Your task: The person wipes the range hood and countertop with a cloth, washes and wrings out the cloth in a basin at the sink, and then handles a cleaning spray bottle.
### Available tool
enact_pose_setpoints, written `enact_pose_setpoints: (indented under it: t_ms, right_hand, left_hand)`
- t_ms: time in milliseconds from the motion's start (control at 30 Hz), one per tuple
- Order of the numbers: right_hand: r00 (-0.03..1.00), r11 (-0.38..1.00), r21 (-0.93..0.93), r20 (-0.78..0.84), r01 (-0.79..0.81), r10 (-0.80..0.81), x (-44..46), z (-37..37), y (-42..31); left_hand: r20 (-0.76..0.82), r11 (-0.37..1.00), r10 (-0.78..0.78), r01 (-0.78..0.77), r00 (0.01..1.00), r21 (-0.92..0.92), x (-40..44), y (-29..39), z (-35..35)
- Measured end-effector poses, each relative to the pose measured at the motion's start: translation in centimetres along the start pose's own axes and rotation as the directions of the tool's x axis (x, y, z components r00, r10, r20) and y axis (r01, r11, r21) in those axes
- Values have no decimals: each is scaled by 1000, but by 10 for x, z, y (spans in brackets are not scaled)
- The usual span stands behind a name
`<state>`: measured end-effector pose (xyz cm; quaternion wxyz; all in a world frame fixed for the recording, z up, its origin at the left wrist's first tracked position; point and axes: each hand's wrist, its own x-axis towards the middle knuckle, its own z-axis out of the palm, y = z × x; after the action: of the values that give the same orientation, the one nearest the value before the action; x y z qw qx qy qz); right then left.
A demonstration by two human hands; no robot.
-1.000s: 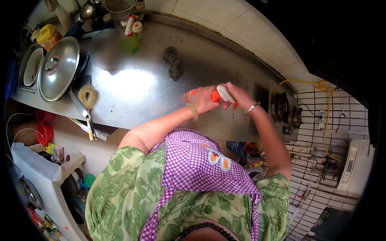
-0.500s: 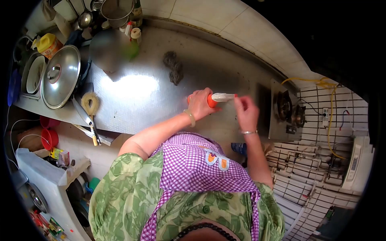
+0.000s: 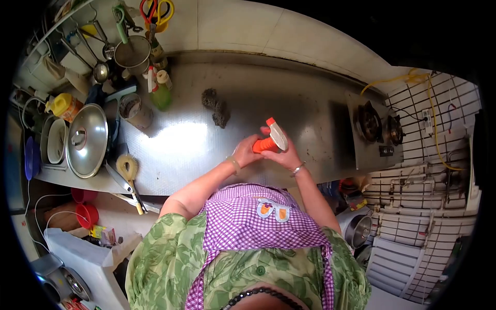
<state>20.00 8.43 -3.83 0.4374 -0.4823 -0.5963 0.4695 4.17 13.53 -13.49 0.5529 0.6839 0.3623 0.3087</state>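
A spray bottle [image 3: 264, 145] with an orange-red body and a white trigger head is held over the steel counter. Its red nozzle tip points away from me. My left hand [image 3: 247, 151] is closed around the body from the left side. On the other side, my right hand [image 3: 288, 155] wraps the neck and trigger head, with a fingertip showing behind it. The lower part of the bottle is hidden by my hands. Beyond them, two dark steel-wool scrubbers [image 3: 214, 107] lie touching on the counter.
Leftward on the counter [image 3: 175, 170] are a round pot lid [image 3: 87, 140], a brush [image 3: 127, 168], a cup [image 3: 136, 112] and a green spray bottle [image 3: 161, 97]. Utensils and a strainer [image 3: 132, 53] hang behind. A gas stove [image 3: 369, 124] sits at the right.
The spray bottle has turned from pointing right to pointing away from me. My right hand has moved from the nozzle tip to the neck. The head view has shifted.
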Motion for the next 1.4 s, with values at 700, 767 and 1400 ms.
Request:
enact_pose_setpoints:
  t_ms: [700,767,1400]
  right_hand:
    - [959,855,442,-194,272,-205,49,-67,-220]
    - [961,856,440,-79,272,-265,50,-77,-234]
    - [551,781,33,-727,623,-409,75,-94,-313]
  left_hand:
    - [262,817,118,57,958,-574,59,130,-36]
    - [290,781,120,90,950,-618,62,151,-27]
    - [345,549,44,266,938,-793,101,280,-30]
